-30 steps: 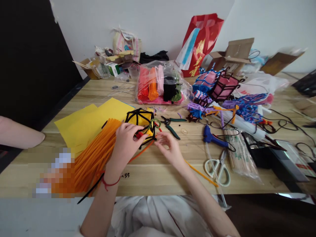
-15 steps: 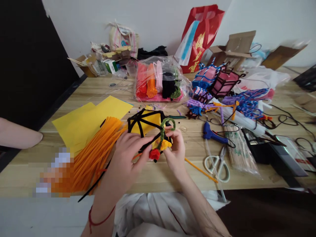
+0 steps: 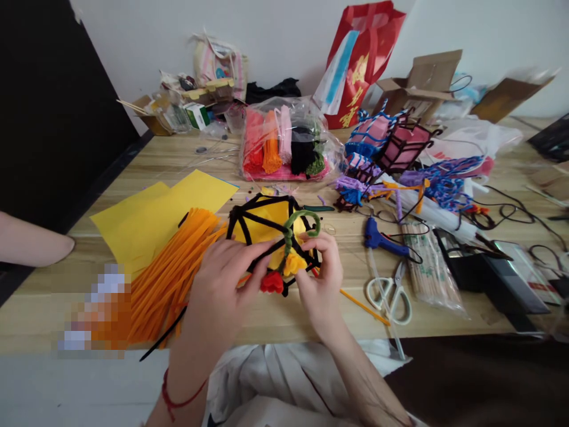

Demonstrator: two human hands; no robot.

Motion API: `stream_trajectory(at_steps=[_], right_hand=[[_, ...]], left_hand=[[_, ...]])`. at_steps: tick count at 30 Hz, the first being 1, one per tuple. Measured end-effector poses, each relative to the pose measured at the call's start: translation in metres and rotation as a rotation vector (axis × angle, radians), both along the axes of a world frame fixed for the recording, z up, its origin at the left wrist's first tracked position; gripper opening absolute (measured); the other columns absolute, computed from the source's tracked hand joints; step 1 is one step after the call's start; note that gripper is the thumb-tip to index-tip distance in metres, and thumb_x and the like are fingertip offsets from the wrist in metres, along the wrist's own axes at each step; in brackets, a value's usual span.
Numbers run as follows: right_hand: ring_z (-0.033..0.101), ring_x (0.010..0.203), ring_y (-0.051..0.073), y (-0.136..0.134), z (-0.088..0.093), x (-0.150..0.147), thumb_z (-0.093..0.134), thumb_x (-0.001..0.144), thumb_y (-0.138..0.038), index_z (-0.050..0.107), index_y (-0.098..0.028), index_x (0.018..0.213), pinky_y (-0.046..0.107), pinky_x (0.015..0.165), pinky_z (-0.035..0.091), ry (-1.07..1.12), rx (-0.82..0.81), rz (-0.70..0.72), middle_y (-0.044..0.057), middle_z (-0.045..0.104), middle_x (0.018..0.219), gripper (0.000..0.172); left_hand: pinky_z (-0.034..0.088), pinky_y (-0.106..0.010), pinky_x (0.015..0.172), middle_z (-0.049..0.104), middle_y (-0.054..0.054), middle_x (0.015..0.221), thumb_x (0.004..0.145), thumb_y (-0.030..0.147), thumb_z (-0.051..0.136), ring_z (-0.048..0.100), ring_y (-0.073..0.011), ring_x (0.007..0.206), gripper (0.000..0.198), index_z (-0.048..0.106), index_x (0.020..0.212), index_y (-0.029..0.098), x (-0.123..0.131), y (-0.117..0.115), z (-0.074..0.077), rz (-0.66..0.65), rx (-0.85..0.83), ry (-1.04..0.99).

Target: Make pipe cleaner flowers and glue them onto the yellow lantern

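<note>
Both my hands hold a small lantern (image 3: 262, 222) made of black pipe cleaners and yellow paper, lifted just above the wooden table (image 3: 284, 314). My left hand (image 3: 222, 284) grips its left underside, fingers closed on the black frame. My right hand (image 3: 322, 279) pinches the right side, by a green twisted stem (image 3: 297, 222) that carries a yellow flower (image 3: 293, 264) and a red flower (image 3: 272, 283).
A heap of orange pipe cleaners (image 3: 173, 273) and yellow sheets (image 3: 151, 213) lie to the left. To the right are a blue glue gun (image 3: 382, 240), white scissors (image 3: 391, 293) and finished lanterns (image 3: 391, 148). A bag of coloured pipe cleaners (image 3: 287, 142) sits behind. Another person's arm (image 3: 31, 240) rests at far left.
I lifted the lantern off the table and turned it toward me. Both hands closed round it, and the red and yellow flowers now face me.
</note>
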State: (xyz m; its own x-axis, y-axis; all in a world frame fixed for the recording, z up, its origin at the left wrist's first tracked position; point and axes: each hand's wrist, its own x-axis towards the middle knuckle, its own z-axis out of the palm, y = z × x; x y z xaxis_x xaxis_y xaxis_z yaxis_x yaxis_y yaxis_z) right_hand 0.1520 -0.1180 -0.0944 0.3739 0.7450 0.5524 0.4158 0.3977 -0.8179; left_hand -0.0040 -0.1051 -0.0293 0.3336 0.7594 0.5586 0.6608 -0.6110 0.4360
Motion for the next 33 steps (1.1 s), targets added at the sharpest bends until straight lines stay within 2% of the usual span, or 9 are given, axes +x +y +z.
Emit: stream_trajectory(at_steps=[3, 10, 12, 15, 18, 21, 23, 27, 33], right_hand=[[0.063, 0.101, 0.026, 0.000, 0.001, 0.000, 0.065, 0.089, -0.025, 0.053, -0.027, 0.093, 0.044, 0.086, 0.052, -0.022, 0.014, -0.022, 0.007, 0.062, 0.102, 0.012], [0.064, 0.096, 0.025, 0.000, 0.003, 0.002, 0.065, 0.091, -0.024, 0.054, -0.027, 0.095, 0.044, 0.084, 0.052, -0.131, 0.074, -0.045, 0.006, 0.063, 0.099, 0.012], [0.064, 0.097, 0.026, 0.000, 0.003, 0.002, 0.067, 0.091, -0.026, 0.055, -0.027, 0.095, 0.045, 0.084, 0.052, -0.163, 0.094, -0.059, 0.006, 0.063, 0.099, 0.013], [0.064, 0.096, 0.027, -0.001, 0.003, 0.001, 0.070, 0.091, -0.028, 0.055, -0.028, 0.094, 0.045, 0.083, 0.053, -0.183, 0.092, -0.077, 0.006, 0.064, 0.097, 0.015], [0.064, 0.095, 0.025, -0.002, 0.005, 0.001, 0.067, 0.092, -0.025, 0.057, -0.028, 0.097, 0.044, 0.082, 0.053, -0.162, 0.093, -0.038, 0.006, 0.064, 0.097, 0.012], [0.064, 0.098, 0.024, -0.003, 0.007, 0.006, 0.066, 0.092, -0.020, 0.060, -0.027, 0.101, 0.043, 0.085, 0.053, -0.155, 0.096, 0.010, 0.007, 0.065, 0.101, 0.013], [0.064, 0.100, 0.025, -0.003, 0.008, 0.012, 0.067, 0.092, -0.020, 0.061, -0.026, 0.104, 0.043, 0.087, 0.053, -0.168, 0.082, 0.015, 0.008, 0.065, 0.104, 0.015], [0.064, 0.099, 0.024, -0.006, 0.013, 0.019, 0.069, 0.090, -0.022, 0.062, -0.025, 0.099, 0.042, 0.087, 0.052, -0.191, 0.029, -0.025, 0.008, 0.066, 0.104, 0.011], [0.063, 0.100, 0.023, -0.013, 0.027, 0.016, 0.068, 0.088, -0.018, 0.059, -0.023, 0.093, 0.041, 0.090, 0.049, -0.189, 0.005, -0.089, 0.006, 0.064, 0.104, 0.011]], left_hand=[[0.055, -0.032, 0.076, 0.073, -0.002, 0.085, 0.098, 0.025, 0.053, 0.066, -0.0183, 0.079, 0.025, 0.074, 0.112, 0.026, -0.003, 0.001, 0.002, -0.041, -0.145, -0.073], [0.057, -0.027, 0.068, 0.077, 0.000, 0.086, 0.088, 0.029, 0.065, 0.070, -0.0168, 0.073, 0.016, 0.079, 0.096, 0.026, -0.003, 0.005, -0.004, 0.016, -0.412, -0.245], [0.057, -0.027, 0.067, 0.078, 0.000, 0.087, 0.087, 0.029, 0.066, 0.070, -0.0172, 0.074, 0.014, 0.078, 0.094, 0.026, -0.003, 0.006, -0.007, 0.030, -0.416, -0.240], [0.056, -0.029, 0.068, 0.077, 0.000, 0.084, 0.088, 0.027, 0.065, 0.070, -0.0176, 0.073, 0.010, 0.075, 0.091, 0.025, -0.002, 0.007, -0.011, 0.061, -0.322, -0.171], [0.055, -0.032, 0.073, 0.076, -0.001, 0.086, 0.091, 0.026, 0.061, 0.070, -0.0189, 0.080, 0.010, 0.070, 0.092, 0.023, 0.000, 0.007, -0.014, 0.090, -0.222, -0.103], [0.054, -0.033, 0.080, 0.074, -0.001, 0.091, 0.093, 0.027, 0.058, 0.069, -0.0195, 0.087, 0.011, 0.068, 0.096, 0.023, 0.001, 0.006, -0.012, 0.142, -0.188, -0.120], [0.054, -0.032, 0.080, 0.074, -0.001, 0.092, 0.093, 0.030, 0.058, 0.069, -0.0186, 0.087, 0.012, 0.068, 0.098, 0.023, 0.001, 0.006, -0.011, 0.158, -0.229, -0.194], [0.052, -0.026, 0.068, 0.071, 0.001, 0.085, 0.091, 0.037, 0.062, 0.066, -0.0144, 0.073, 0.016, 0.069, 0.098, 0.024, -0.001, 0.005, -0.010, 0.131, -0.400, -0.366], [0.051, -0.024, 0.069, 0.071, -0.001, 0.088, 0.088, 0.042, 0.065, 0.063, -0.0140, 0.077, 0.021, 0.071, 0.095, 0.024, 0.000, 0.004, -0.022, 0.113, -0.486, -0.549]])
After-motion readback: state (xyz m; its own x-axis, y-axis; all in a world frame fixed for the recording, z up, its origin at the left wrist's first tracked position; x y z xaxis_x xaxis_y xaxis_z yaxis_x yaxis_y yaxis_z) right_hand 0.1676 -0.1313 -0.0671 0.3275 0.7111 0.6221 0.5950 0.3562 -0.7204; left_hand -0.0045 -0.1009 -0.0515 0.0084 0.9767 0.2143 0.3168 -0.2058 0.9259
